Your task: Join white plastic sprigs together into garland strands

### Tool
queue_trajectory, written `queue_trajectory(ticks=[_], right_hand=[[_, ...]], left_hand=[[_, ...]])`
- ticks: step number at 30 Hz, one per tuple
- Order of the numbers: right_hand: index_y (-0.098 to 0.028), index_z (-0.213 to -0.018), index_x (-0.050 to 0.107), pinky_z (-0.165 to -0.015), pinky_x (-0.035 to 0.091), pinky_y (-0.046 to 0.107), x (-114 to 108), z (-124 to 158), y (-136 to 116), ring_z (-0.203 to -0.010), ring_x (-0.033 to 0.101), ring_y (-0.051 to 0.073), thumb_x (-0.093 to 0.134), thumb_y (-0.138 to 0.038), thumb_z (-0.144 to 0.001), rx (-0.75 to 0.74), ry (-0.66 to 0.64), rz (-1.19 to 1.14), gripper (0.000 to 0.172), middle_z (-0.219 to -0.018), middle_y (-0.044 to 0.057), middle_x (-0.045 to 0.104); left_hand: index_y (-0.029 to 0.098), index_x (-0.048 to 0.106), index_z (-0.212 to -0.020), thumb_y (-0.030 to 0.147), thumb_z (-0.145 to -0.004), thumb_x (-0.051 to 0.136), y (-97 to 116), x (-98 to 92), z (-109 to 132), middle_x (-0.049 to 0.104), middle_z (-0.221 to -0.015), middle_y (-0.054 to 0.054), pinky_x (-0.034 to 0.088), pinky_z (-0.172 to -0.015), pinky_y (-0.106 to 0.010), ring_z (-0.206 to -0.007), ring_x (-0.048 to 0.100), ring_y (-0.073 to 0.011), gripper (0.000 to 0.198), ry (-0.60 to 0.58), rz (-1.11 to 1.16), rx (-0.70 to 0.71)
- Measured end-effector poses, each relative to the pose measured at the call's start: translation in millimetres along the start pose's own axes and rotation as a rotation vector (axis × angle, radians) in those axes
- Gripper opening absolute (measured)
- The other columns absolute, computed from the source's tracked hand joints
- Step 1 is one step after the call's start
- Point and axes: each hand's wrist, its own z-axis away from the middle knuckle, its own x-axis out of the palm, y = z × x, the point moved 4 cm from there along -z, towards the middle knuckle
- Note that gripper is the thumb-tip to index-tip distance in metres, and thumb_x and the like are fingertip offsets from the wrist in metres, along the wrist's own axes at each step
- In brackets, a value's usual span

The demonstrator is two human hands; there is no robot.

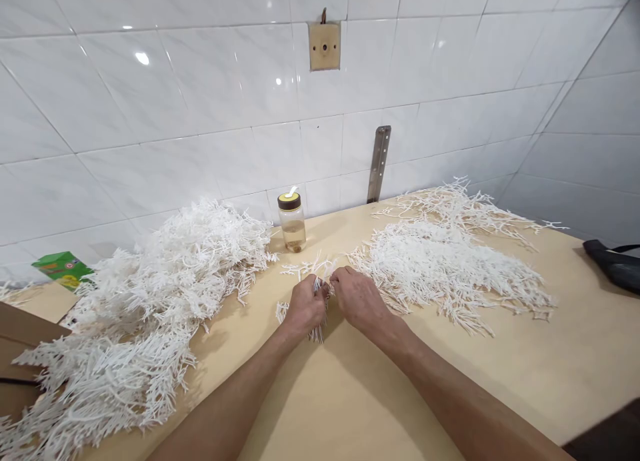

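My left hand (303, 306) is closed round a small bunch of white branching sprigs (317, 334), whose ends stick out below the fist and above the thumb. Right beside it, my right hand (361, 296) has its fingertips pinched together at the top of the bunch. What lies between those fingertips is too small to make out. Just behind the hands, a few loose white sprigs (305, 268) lie on the table (345, 394). A broad pile of similar sprigs (445, 264) spreads out to the right of my right hand.
At left rises a tall heap of white, frilly plastic-looking branches (185, 261), with a green box (63, 268) behind it and a brown cardboard box (23, 354) in front. A lidded bottle (293, 224) of liquid and a metal strip (379, 164) stand near the tiled wall. A black object (615, 264) lies far right.
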Motion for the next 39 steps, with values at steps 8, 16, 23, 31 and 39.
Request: queue_trajectory(ticks=[8, 16, 23, 31, 39], right_hand=[[-0.017, -0.089, 0.056, -0.065, 0.038, 0.029, -37, -6, 57, -0.072, 0.059, 0.02, 0.046, -0.014, -0.087, 0.292, 0.284, -0.002, 0.011, -0.084, 0.009, 0.064], [-0.019, -0.087, 0.065, -0.048, 0.042, 0.022, -26, 0, 24, -0.049, 0.061, 0.012, 0.047, -0.044, -0.089, 0.223, -0.11, -0.645, 0.031, -0.072, 0.001, 0.062], [-0.017, -0.082, 0.067, -0.04, 0.039, 0.019, -11, 3, 10, -0.045, 0.055, 0.009, 0.059, -0.039, -0.08, 0.276, -0.242, -0.819, 0.023, -0.062, -0.003, 0.056], [-0.016, -0.08, 0.063, -0.041, 0.039, 0.019, -5, 3, 15, -0.043, 0.053, 0.007, 0.061, -0.032, -0.078, 0.299, -0.22, -0.975, 0.016, -0.065, -0.004, 0.055], [-0.018, -0.076, 0.06, -0.045, 0.039, 0.023, -12, 3, 3, -0.045, 0.058, 0.011, 0.055, -0.026, -0.081, 0.29, -0.169, -0.674, 0.011, -0.067, -0.001, 0.061]], left_hand=[[0.018, 0.05, -0.065, 0.045, -0.08, 0.062, -10, 0.3, -1, 0.039, -0.052, 0.007, 0.028, -0.052, -0.023, -0.05, 0.038, -0.0093, 0.032, -0.013, 0.34, 0.038], [0.017, 0.059, -0.071, 0.047, -0.08, 0.061, -8, -2.8, -6, 0.044, -0.055, 0.006, 0.031, -0.052, -0.022, -0.051, 0.039, -0.0092, 0.032, 0.045, 0.355, 0.094], [0.016, 0.063, -0.078, 0.037, -0.081, 0.058, 3, -6.5, 0, 0.056, -0.066, 0.002, 0.038, -0.062, -0.023, -0.064, 0.048, -0.0122, 0.022, 0.085, 0.247, 0.176], [0.017, 0.061, -0.081, 0.04, -0.084, 0.055, 7, -6.6, 1, 0.05, -0.06, 0.005, 0.035, -0.057, -0.023, -0.055, 0.041, -0.0105, 0.024, 0.075, 0.199, 0.168], [0.02, 0.052, -0.078, 0.034, -0.088, 0.046, 10, -7.5, 6, 0.054, -0.068, 0.002, 0.036, -0.061, -0.025, -0.062, 0.048, -0.0137, 0.018, 0.153, -0.038, 0.318]])
